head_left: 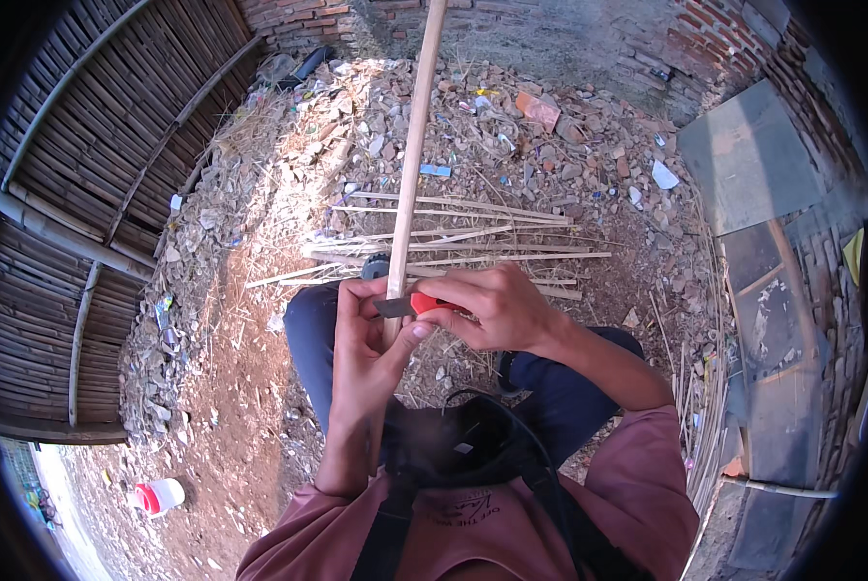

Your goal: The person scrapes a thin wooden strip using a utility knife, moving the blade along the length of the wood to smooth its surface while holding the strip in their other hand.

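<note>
- Pinched narrow in the left grip (359, 339): a long, pale wooden strip (414, 174), running from the top edge of the frame down through the centre toward the lap.
- Closed tight in the right grip (497, 308), with no gap to see: a red-handled knife (426, 304).
- Laid crosswise over the strip at the centre of the frame: the blade (392, 307), biting in or merely resting, impossible to tell which; likewise for the direction of the edge.
- Best worked, by the look of it, with a shallow blade angle and light, even strokes along the grain, without prying.
- Wise to hold the left thumb (418, 331) out of the blade's path, being just beside the knife now.
- Worth bracing the strip firmly, to stop the long upper end from swaying under pressure.
- Scattered on the ground beyond, mid-frame: thin strips (521, 248), roughly crosswise.
- Farther out: rubble (589, 145) toward the upper right, a red-and-white container (166, 495) at lower left, a slatted wall (76, 107) at upper left.
</note>
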Action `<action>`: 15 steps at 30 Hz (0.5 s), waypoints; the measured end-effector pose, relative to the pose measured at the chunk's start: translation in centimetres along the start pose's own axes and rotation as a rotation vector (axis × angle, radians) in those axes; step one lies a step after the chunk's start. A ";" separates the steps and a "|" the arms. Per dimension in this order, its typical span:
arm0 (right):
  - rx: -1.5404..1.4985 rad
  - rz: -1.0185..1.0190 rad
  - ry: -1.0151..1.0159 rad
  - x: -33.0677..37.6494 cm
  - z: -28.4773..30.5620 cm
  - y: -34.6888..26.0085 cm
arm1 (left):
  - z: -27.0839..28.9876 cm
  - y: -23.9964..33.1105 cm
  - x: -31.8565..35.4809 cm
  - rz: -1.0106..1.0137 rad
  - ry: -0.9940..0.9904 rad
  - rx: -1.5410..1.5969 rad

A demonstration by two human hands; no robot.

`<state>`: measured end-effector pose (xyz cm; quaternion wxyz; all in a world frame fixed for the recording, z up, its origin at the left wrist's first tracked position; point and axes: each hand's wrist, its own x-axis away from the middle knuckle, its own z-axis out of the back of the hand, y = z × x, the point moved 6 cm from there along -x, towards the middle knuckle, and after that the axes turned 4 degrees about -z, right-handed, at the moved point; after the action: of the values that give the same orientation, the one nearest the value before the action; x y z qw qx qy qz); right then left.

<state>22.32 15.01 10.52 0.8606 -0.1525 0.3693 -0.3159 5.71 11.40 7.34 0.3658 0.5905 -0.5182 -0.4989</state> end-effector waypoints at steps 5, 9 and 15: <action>-0.027 0.037 0.026 -0.1 0.1 -0.1 | 0.0 -0.5 0.0 -0.045 -0.009 0.037; 0.016 0.044 0.051 -0.2 0.3 -0.7 | -0.2 0.1 0.1 -0.088 0.058 -0.001; 0.086 0.049 0.058 0.0 0.2 -0.8 | -0.2 -0.4 0.1 -0.063 0.060 -0.036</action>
<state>22.11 14.43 10.99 0.8629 -0.0969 0.3836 -0.3145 5.97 11.40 6.97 0.3758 0.6145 -0.4791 -0.5017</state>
